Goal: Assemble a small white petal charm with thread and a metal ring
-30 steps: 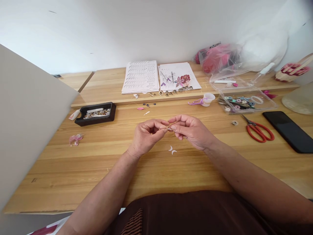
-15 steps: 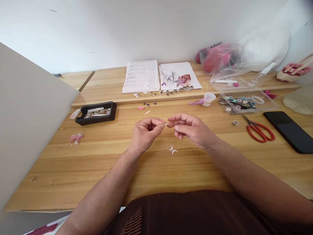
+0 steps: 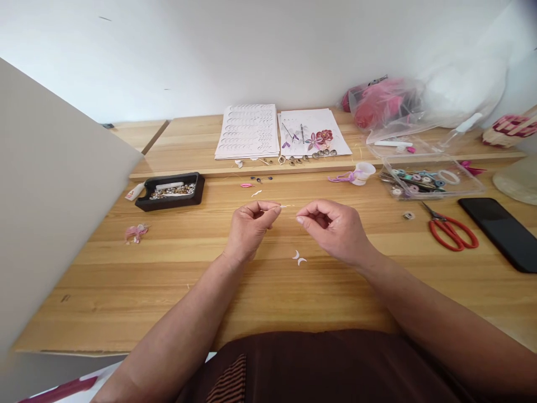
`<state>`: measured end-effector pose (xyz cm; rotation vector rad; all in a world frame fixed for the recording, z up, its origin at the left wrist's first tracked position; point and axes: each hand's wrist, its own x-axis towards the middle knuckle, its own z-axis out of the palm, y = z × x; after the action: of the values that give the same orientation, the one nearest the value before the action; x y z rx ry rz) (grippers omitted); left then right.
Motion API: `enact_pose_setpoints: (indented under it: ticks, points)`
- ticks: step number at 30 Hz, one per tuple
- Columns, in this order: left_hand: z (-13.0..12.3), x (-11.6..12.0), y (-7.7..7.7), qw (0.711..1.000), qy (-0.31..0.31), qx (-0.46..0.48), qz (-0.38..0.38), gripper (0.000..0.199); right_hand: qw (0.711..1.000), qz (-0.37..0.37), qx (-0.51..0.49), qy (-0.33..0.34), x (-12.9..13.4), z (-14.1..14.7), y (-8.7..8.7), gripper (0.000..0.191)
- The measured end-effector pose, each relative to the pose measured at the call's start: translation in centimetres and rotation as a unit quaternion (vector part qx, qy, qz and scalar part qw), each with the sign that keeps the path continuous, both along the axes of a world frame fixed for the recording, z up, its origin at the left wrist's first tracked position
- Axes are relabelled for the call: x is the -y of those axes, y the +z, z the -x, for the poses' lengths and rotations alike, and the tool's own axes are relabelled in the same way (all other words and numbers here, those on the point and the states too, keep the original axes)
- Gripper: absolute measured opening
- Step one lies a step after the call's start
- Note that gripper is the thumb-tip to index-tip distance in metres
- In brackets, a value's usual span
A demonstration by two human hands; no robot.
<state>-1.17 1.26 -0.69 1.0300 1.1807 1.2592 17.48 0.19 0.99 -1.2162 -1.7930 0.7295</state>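
My left hand (image 3: 250, 228) pinches a small white piece (image 3: 284, 206) between thumb and fingers, and a thin gold wire or thread sticks out from it to the right. A short gap to the right, my right hand (image 3: 335, 229) has its thumb and fingertips close together; what they hold, if anything, is too small to make out. On the wooden table below the hands lie two white crescent pieces (image 3: 301, 261). Beyond my left hand is a small white wavy piece (image 3: 257, 193), with a pink leaf-shaped piece (image 3: 246, 185) further back.
At left are a black tray (image 3: 199, 193) of beads and a pink tangle (image 3: 136, 232). At right are red-handled scissors (image 3: 453, 232), a phone (image 3: 501, 232), a clear box (image 3: 474, 187) of spools and a white cup (image 3: 364, 173). Paper sheets (image 3: 247, 130) lie on the raised ledge.
The hands have moved slightly apart, and my right fingers have drawn together. The round reddish translucent thing between the hands no longer shows; the thin gold wire or thread is now visible. The view has shifted slightly.
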Motion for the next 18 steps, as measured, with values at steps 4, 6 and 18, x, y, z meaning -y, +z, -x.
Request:
enact_pose_setpoints:
  ticks: [4, 6, 18]
  points:
    - [0.0, 0.03, -0.15, 1.0, -0.013, -0.004, 0.015, 0.026, 0.996, -0.074, 0.037, 0.025, 0.5, 0.25, 0.19, 0.007]
    - [-0.09, 0.12, -0.3, 1.0, -0.024, -0.012, 0.017, 0.026, 0.994, -0.096, 0.04, 0.023, 0.6, 0.38, 0.21, 0.007]
    - [-0.77, 0.47, -0.6, 0.999, -0.042, -0.005, 0.025, 0.028, 0.988, -0.144, 0.052, -0.013, 0.62, 0.47, -0.41, 0.01]
